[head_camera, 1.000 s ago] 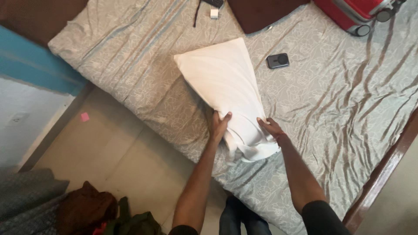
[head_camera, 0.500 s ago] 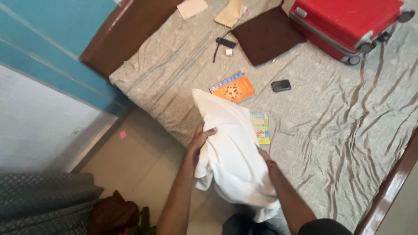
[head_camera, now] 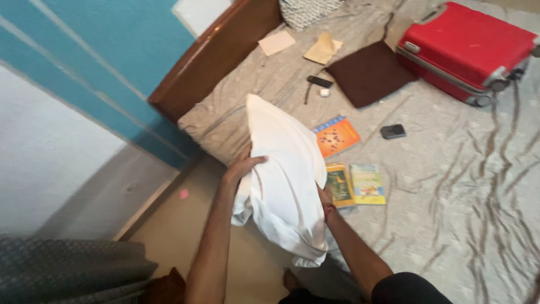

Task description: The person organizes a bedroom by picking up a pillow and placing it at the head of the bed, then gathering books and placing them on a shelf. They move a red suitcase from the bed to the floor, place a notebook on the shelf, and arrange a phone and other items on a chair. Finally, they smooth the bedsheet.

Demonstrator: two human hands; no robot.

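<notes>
Head view. Pillow (head_camera: 284, 174): white, in a loose case, centre of the frame. A second before, it lay flat on the bed (head_camera: 450, 186); by this moment it had been lifted clear and stood nearly on end in the air, over the bed's near edge, the slack case end hanging at lower centre.

Left hand (head_camera: 243, 167): grip clenched on the pillow's left side, fingers curled over the cloth.

Right hand (head_camera: 324, 197): pressed to the pillow's right side and mostly hidden behind it; grip judged closed on the pillow, which both hands carried.

Uncovered by the lift: orange book (head_camera: 336, 135) and two smaller books (head_camera: 356, 184), flat on the sheet just right of the pillow.

Further items on the bed: dark phone (head_camera: 392, 131), right of centre; brown cushion (head_camera: 369, 73), upper centre; red suitcase (head_camera: 469, 48), upper right; remote (head_camera: 319, 81) and papers (head_camera: 323, 49), top centre.
</notes>
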